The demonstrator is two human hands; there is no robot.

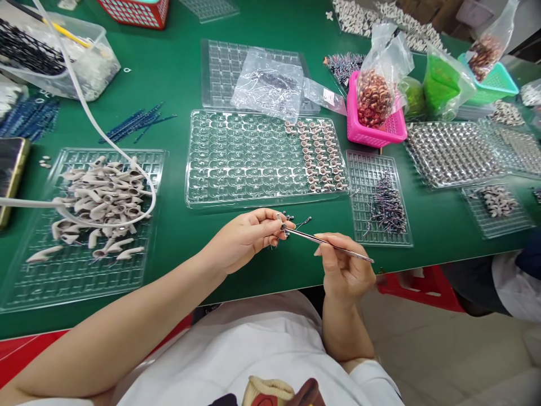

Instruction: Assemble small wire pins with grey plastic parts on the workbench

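My left hand is closed in a pinch around a small beige earbud shell, its dark open end turned right. In my right hand is a pair of slim metal tweezers, held like a pen. Their tip meets the shell's opening; what it touches inside is too small to make out. Several tiny dark parts with wires lie on the table just behind my left fingertips. Beyond my hands lies a clear moulded tray, with rows of shells in its right-hand pockets.
At left, a tray carries piled beige shells, with a white cable looping over it. To the right are a tray of small wired parts and a pink basket with bagged copper-coloured pieces. Another person's clothing shows at far right.
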